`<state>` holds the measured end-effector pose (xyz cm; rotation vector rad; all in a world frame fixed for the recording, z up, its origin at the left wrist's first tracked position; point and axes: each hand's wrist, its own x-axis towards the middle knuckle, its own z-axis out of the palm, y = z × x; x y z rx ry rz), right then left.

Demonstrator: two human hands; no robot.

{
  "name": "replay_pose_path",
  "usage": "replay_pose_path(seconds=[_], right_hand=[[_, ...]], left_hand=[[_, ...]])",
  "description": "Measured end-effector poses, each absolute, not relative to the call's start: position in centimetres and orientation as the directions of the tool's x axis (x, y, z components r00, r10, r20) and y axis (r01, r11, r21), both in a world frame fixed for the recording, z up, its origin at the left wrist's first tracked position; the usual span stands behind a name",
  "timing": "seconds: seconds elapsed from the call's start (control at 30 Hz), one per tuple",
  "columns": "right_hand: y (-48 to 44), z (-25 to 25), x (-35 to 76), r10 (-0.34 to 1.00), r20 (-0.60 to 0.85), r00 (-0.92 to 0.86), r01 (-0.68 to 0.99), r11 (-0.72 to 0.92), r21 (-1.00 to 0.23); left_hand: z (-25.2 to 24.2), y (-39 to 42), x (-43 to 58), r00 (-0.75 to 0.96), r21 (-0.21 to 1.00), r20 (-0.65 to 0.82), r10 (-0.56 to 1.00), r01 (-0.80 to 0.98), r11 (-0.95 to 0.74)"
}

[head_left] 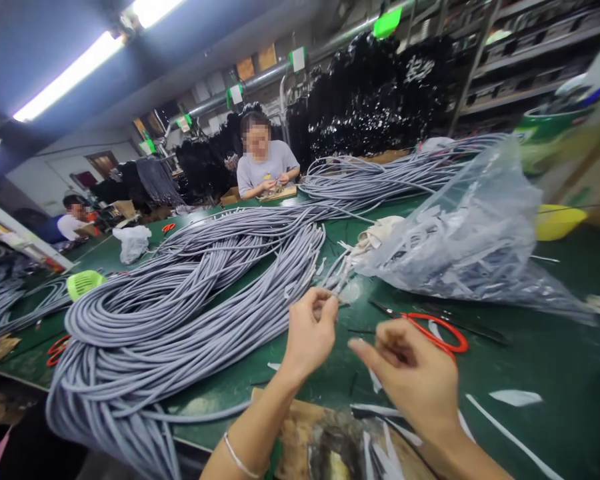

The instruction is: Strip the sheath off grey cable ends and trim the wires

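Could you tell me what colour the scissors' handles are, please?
Red: the scissors handles show best in the head view.

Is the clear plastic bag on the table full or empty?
Full: the clear plastic bag bulges with pale strips that show through its film, and it lies slumped on the green table.

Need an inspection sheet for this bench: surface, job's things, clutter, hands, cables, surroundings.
Surface: green table, largely covered.
Job's things: cord end pinched by left hand; red-handled scissors lying just beyond right hand.
Clutter: white strips, clear plastic bag of pale pieces, cardboard piece at near edge.
Hands: left shut on cord end; right curled, hold unclear.
Cables: large grey cord bundle across table.
Surroundings: person seated opposite, second person far left; shelves; hanging black bundles.
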<state>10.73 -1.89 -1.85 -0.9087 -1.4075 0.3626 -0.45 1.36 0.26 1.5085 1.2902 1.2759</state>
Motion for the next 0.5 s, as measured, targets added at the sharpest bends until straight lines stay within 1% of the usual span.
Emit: replay_pose_path(seconds=[0.03,0.07,0.1,0.17,0.23,0.3,0.4,0.47,0.5], right_hand=[[-1.3,-1.9,10.9,0.79,0.561,0.247,0.206,0.523,-0.827],[-0.8,-1.9,11.0,0.854,0.444,0.271,0.116,0.429,-0.896],[-0.3,-1.9,11.2,0.9,0.35,0.259,0.033,0.354,-0.935],[0.2,-1.7,11.4,0.947,0.238,0.217,-0.077,0.26,-0.962],[0.3,-1.5,11.5,0.96,0.178,0.214,-0.13,0.209,-0.969],[0.4,-1.5,11.6,0.965,0.143,0.221,-0.15,0.178,-0.972],[1.0,-1.9,11.7,0.978,0.12,0.168,-0.128,0.142,-0.982],[1.5,-2.3,11.9,0.981,0.115,0.159,-0.099,0.131,-0.986],[1.7,-2.4,12.0,0.976,0.114,0.183,-0.085,0.131,-0.988]], left_hand=[[0.3,1.1,-0.3,0.003,0.96,0.198,0.98,0.199,-0.195],[0.2,0.9,-0.2,0.019,0.964,0.193,0.981,0.185,-0.193],[0.2,0.7,-0.1,0.035,0.966,0.188,0.982,0.172,-0.191],[0.2,0.4,0.2,0.069,0.975,0.164,0.984,0.137,-0.172],[0.3,0.4,0.4,0.088,0.992,0.106,0.991,0.062,-0.111],[0.5,0.4,0.5,0.087,0.997,0.036,0.996,-0.07,-0.03],[0.8,0.5,0.5,0.116,0.958,-0.05,0.992,-0.276,0.081],[1.0,0.6,0.4,0.156,0.93,-0.088,0.984,-0.34,0.137],[1.1,0.6,0.4,0.167,0.923,-0.097,0.981,-0.354,0.152]])
